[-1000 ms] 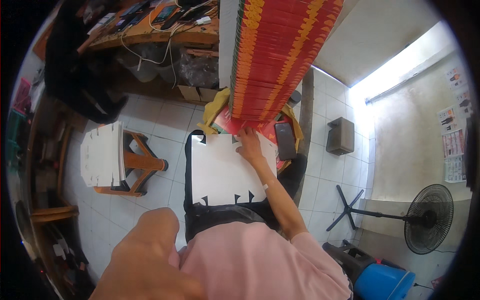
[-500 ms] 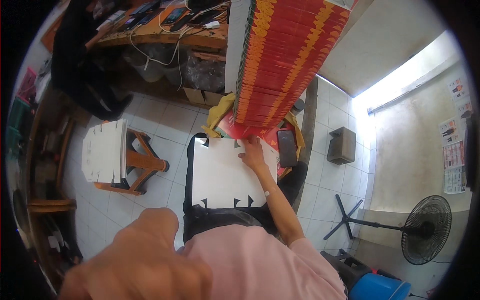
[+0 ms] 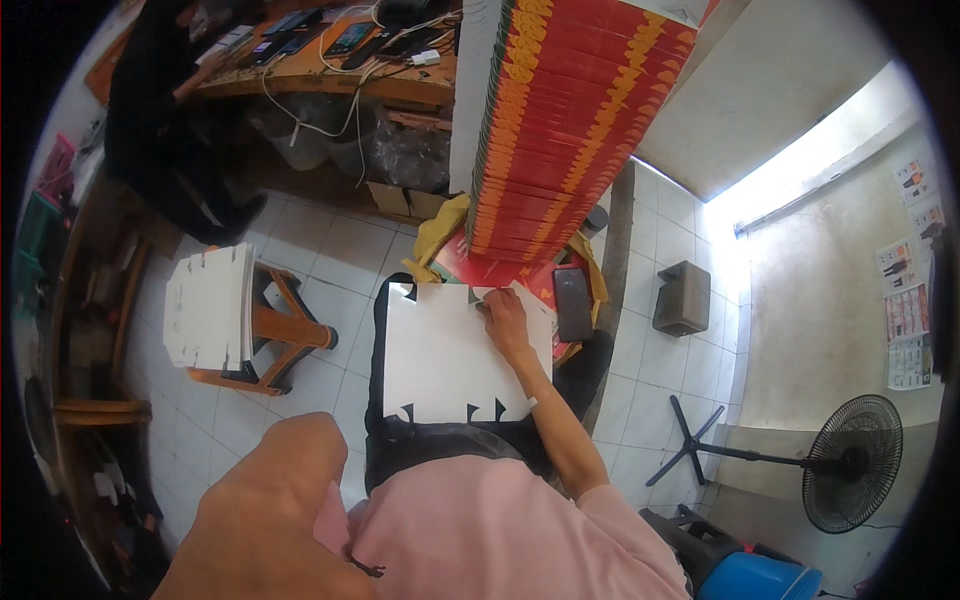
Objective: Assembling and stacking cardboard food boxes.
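Note:
A white die-cut cardboard sheet with dark notches along two edges lies across my lap. My right hand is at its far edge, right of the middle, with bent fingers closed on the cardboard beside a notch. My raised left arm fills the lower left, bent and very close; its hand is out of view. Just beyond the sheet rises a tall stack of folded red and orange printed card pieces. A dark phone rests on red printed sheets to the right of my hand.
More white die-cut sheets stack on a brown stool at left. A cluttered wooden desk holds phones and cables; a person in dark clothes is beside it. A fan and grey stool are at right.
The left hand, blurred near the lower left before, has left the view, leaving the bent arm. My right fingers have curled closer together at the sheet's far edge.

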Available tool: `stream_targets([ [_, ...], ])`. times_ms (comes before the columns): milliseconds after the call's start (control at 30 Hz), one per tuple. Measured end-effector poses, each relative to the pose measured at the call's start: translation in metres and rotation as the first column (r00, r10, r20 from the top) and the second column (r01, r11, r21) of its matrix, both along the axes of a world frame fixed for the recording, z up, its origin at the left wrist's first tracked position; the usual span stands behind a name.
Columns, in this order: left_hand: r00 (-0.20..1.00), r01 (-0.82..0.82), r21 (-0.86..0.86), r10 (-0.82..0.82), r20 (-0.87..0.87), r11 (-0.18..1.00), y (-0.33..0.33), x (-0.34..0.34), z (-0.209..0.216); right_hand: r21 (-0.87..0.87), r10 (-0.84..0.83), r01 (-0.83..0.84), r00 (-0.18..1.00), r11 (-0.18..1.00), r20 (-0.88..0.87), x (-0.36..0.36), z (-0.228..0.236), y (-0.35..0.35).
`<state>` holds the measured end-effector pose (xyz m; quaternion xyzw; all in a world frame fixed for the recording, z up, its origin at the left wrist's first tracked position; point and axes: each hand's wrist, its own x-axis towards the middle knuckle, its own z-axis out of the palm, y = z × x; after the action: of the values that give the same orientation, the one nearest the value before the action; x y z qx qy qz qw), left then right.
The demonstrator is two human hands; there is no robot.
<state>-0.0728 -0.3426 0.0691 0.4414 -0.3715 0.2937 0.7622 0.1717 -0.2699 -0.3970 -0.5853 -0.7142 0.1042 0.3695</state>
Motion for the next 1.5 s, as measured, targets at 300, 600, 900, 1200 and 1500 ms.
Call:
stream_targets([
  [300,0.985,-0.148,0.02,0.146,0.088,0.989,0.003,-0.014,-0.011,-0.278,0.141,-0.114,0.987,0.954,0.08,0.02,0.054,0.006],
  [600,0.99,-0.141,-0.11,0.138,-0.032,0.984,-0.006,-0.011,0.006,-0.179,0.271,-0.239,0.946,0.954,0.176,0.029,0.105,0.001],
  [900,0.907,-0.409,0.033,0.402,0.128,0.912,-0.012,-0.012,-0.008,0.057,0.129,-0.165,0.908,0.985,0.4,0.006,0.015,-0.027],
  [1200,0.846,-0.527,0.237,0.531,0.052,0.816,-0.022,-0.02,0.005,-0.183,0.194,-0.131,0.901,0.974,0.388,0.007,0.006,-0.041],
  [1500,0.948,-0.318,0.181,0.307,0.088,0.931,-0.003,-0.013,-0.005,-0.159,0.179,-0.173,0.983,0.972,0.025,0.018,0.012,-0.036],
])
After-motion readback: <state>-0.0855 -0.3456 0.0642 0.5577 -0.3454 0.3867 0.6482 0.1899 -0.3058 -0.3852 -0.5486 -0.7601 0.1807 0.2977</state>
